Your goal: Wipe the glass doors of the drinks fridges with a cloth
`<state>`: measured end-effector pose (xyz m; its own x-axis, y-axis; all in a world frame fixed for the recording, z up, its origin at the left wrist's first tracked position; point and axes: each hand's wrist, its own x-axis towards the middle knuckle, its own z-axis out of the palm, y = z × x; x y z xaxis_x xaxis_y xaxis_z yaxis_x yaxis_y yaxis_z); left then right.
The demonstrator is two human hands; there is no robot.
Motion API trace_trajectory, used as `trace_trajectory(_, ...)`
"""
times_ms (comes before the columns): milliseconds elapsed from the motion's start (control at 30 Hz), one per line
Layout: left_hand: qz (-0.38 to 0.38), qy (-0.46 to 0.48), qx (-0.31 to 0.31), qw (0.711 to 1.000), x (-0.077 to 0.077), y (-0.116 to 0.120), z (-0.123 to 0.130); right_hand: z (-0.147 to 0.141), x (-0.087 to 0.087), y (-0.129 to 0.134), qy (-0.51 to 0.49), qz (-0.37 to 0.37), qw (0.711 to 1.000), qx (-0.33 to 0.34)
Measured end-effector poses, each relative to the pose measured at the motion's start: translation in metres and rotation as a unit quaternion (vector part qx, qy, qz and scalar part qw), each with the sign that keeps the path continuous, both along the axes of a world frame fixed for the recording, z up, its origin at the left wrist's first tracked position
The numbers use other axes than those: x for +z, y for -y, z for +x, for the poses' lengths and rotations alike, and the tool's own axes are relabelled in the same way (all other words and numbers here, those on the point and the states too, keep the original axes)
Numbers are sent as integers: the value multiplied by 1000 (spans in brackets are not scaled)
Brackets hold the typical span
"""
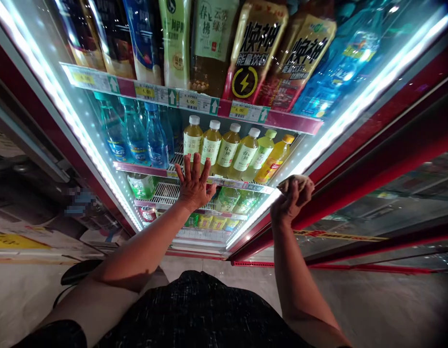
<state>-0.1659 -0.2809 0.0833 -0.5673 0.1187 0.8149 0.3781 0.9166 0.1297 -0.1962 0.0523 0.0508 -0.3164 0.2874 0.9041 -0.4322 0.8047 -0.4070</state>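
My left hand has its fingers spread and holds nothing. It reaches toward the middle shelf of a lit drinks cooler, just in front of a row of tea bottles with pale green labels and white caps. Whether its fingertips touch a bottle or the shelf edge, I cannot tell. My right hand is closed on a crumpled, pale beige cloth at the right side of the cooler, near the red door frame. An orange-capped yellow bottle stands at the right end of the row.
Blue bottles stand left on the middle shelf. Above, a shelf edge with price tags carries large drink bottles, including energy drinks. Lower racks hold green bottles and small packets. Bright light strips line both sides.
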Motion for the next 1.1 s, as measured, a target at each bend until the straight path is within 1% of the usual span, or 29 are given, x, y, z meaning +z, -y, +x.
trace_trajectory(33,2,9,5,1000,1,-1,1,4,-7,5,7,11,1000,-2)
trace_trajectory(67,4,15,7,1000,1,-2,1,5,-10,9,-2,34,999,-11)
trace_trajectory(133,7,13,6,1000,1,-5,2,0,-4,9,-34,63,997,-29)
trace_trajectory(200,8,0,6,1000,0,-8,3,-9,3,5,-54,66,995,-47)
trace_trajectory(233,7,-8,7,1000,0,-9,4,-13,3,3,-58,61,995,-50)
trace_trajectory(267,5,-14,10,1000,-1,-10,4,-15,-1,2,-58,57,995,-51)
trace_trajectory(300,2,-21,12,1000,-2,-11,5,-14,-9,2,-51,61,996,-50)
trace_trajectory(433,-17,-39,12,999,-7,-9,8,3,-55,12,-9,93,995,-43)
trace_trajectory(467,-24,-36,12,999,-9,-9,9,6,-61,16,-4,95,995,-38)
trace_trajectory(500,-30,-31,13,999,-11,-8,11,6,-63,19,-6,91,995,-34)
trace_trajectory(533,-36,-23,13,999,-14,-8,12,4,-60,21,-11,83,996,-29)
trace_trajectory(667,-47,12,8,999,-27,-8,17,-20,-29,25,-17,29,999,-27)
trace_trajectory(700,-48,21,6,999,-31,-8,18,-24,-24,25,-19,26,999,-28)
trace_trajectory(733,-49,29,5,998,-35,-8,19,-25,-24,26,-23,33,999,-27)
trace_trajectory(767,-51,36,4,998,-40,-7,20,-23,-28,28,-27,51,998,-25)
trace_trajectory(867,-60,53,-1,997,-52,-4,22,-3,-53,37,-32,137,990,-19)
trace_trajectory(933,-67,62,-7,996,-58,-1,23,9,-65,44,-30,166,985,-23)
trace_trajectory(967,-70,67,-10,995,-61,-1,23,11,-66,47,-31,167,985,-26)
trace_trajectory(1000,-72,71,-11,995,-63,0,23,10,-62,50,-33,159,986,-26)
trace_trajectory(1100,-73,85,-9,994,-66,-1,23,-4,-35,53,-42,133,990,-26)
